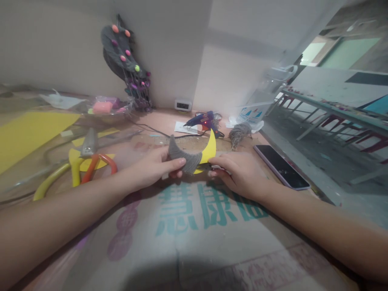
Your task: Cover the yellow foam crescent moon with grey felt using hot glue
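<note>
A paper crescent moon is held upright over the cardboard; its left part is wrapped in grey yarn point(183, 158) and its right horn is bare yellow paper point(209, 149). My left hand point(154, 165) is closed on the wrapped left side, thumb in front. My right hand point(239, 171) pinches a dark strand of yarn at the crescent's lower right edge, where the wrapping stops. Just behind the crescent sits a blue glue gun point(201, 120) with a small red light. A loose bundle of grey yarn point(239, 134) lies behind my right hand.
On the right is a phone point(281, 166). Scissors with orange handles point(97, 163), a yellow-handled tool point(74, 165) and yellow sheet point(39, 131) lie left. A larger grey crescent with pom-poms point(121, 56) leans at the wall, near a small digital clock point(183, 105). Printed cardboard point(145, 250) covers the table.
</note>
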Available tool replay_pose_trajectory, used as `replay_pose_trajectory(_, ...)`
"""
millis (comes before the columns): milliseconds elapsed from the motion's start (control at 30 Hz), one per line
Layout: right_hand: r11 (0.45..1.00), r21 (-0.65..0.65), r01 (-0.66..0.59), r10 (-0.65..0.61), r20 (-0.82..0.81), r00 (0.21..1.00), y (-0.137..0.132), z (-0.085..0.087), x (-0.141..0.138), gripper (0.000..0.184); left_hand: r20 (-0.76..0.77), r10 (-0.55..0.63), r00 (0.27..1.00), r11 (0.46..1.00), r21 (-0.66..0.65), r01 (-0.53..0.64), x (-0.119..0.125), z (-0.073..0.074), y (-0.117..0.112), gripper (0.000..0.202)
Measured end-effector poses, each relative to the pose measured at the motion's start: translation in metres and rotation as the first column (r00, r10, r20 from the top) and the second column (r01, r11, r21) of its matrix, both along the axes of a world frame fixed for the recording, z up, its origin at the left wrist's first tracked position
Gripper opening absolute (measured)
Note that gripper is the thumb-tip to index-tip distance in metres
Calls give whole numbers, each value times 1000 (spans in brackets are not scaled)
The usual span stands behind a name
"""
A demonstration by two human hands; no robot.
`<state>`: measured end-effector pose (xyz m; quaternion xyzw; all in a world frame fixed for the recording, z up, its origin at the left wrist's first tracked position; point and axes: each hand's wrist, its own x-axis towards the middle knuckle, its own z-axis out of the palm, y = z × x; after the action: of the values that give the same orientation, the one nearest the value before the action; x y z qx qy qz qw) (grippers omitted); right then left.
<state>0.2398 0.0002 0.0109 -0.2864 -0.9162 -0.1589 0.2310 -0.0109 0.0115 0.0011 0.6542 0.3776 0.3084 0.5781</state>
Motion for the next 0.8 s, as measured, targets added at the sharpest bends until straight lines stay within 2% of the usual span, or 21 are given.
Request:
replay_pose_trajectory(433,999,26,-19,19,-5,1000,2,-2,1,22,-27,-14,1000,1000,10,15,1,1,1,26)
replay_pose_trajectory(533,1000,-25,-19,17,-55,998,0,-3,4,20,-8,-1,1000,1000,0,1,1,-2,2,26)
replay_pose_trajectory(667,987,-155,-34,18,-101,995,-1,-3,9,24,-3,137,991,988,65,-136,-1,-2,2,30)
replay_pose_trajectory(800,986,-140,-93,83,-72,994,-6,-1,8,25,6,239,971,962,132,-238,1,1,0,32)
